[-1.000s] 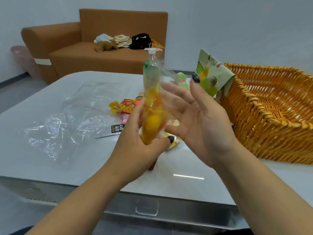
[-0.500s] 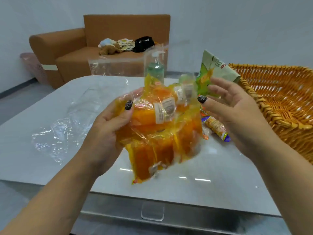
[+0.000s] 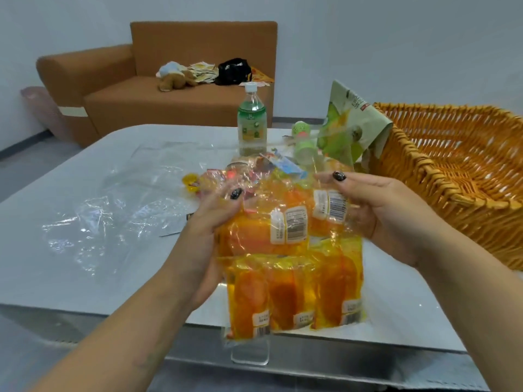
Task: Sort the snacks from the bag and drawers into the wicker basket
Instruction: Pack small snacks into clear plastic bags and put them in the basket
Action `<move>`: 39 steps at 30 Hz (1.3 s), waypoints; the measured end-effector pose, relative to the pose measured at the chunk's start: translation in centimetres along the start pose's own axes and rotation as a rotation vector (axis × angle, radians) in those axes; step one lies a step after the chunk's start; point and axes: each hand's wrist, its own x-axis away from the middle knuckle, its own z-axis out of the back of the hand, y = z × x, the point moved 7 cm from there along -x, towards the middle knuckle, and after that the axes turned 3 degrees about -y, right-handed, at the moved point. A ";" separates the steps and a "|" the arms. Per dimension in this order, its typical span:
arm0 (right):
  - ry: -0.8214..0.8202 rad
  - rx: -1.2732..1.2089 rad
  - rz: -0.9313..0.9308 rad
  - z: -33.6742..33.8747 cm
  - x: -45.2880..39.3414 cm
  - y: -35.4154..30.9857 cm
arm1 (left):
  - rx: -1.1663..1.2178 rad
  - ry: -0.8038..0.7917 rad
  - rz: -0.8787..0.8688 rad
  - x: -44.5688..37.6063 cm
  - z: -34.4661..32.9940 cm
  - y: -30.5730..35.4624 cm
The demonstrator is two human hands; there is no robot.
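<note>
A clear plastic bag of several orange snack packets [image 3: 294,267] hangs in front of me above the table's near edge. My left hand [image 3: 209,224] grips its left upper side, thumb on the front. My right hand [image 3: 376,210] holds its right upper side, fingers behind the bag and thumb over the front. The wicker basket [image 3: 441,176] stands at the right on the table, its inside showing nothing. More small snack packets [image 3: 254,171] lie on the table behind the bag.
On the white table [image 3: 85,273], a crumpled clear plastic bag [image 3: 119,205] lies at the left. A green-labelled bottle [image 3: 252,123] stands at the back, with a green snack pouch [image 3: 353,125] leaning on the basket. A brown sofa [image 3: 169,89] stands behind.
The bag of orange packets has unfolded from a narrow roll into a flat hanging sheet. My right hand has moved in and taken hold of its right side.
</note>
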 end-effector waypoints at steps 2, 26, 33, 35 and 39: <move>0.028 0.011 -0.029 0.5 -0.1 0.4 | 0.022 0.006 0.034 -0.2 -0.1 -0.9; -0.126 0.323 0.074 3.3 1.4 -0.2 | -0.330 -0.172 -0.040 -1.4 2.4 1.6; -0.023 0.271 0.130 3.0 1.5 0.1 | -0.321 -0.119 -0.042 -1.4 2.1 1.3; -0.004 0.288 0.110 3.0 1.7 0.3 | -0.319 -0.105 -0.003 -1.7 2.2 1.1; -0.023 0.276 0.067 3.2 1.8 0.5 | -0.284 -0.099 0.039 -2.2 2.2 0.6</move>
